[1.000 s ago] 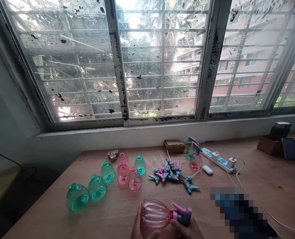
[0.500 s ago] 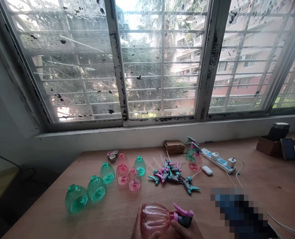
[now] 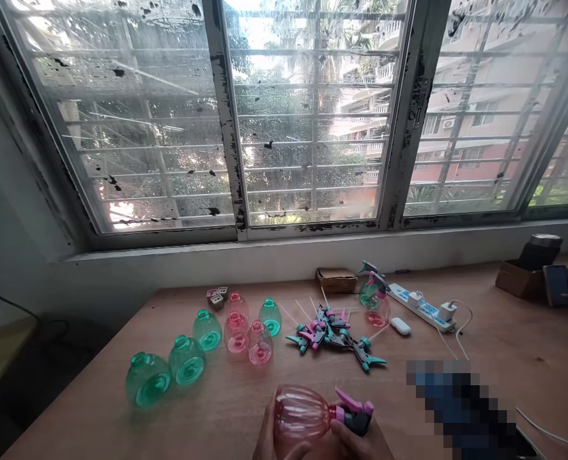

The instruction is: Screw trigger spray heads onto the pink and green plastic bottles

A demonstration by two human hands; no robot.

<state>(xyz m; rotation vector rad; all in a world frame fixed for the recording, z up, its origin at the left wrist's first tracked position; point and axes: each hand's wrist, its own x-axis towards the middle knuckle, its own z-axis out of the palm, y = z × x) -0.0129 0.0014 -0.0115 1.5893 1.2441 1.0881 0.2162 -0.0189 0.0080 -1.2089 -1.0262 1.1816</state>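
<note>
The left hand [image 3: 266,429] grasps the body of a pink bottle [image 3: 300,414] tipped on its side at the near edge of the counter [image 3: 216,421], while the right hand [image 3: 358,442] grips the collar of its sprayer [image 3: 356,418], which sits on the bottle's neck and points right. Beyond them lies a heap of loose sprayers [image 3: 329,333], with three open pink jars [image 3: 260,348] and four green jars [image 3: 186,363] to its left. Two capped bottles [image 3: 376,314] stand behind the heap, near a power strip [image 3: 422,308].
</note>
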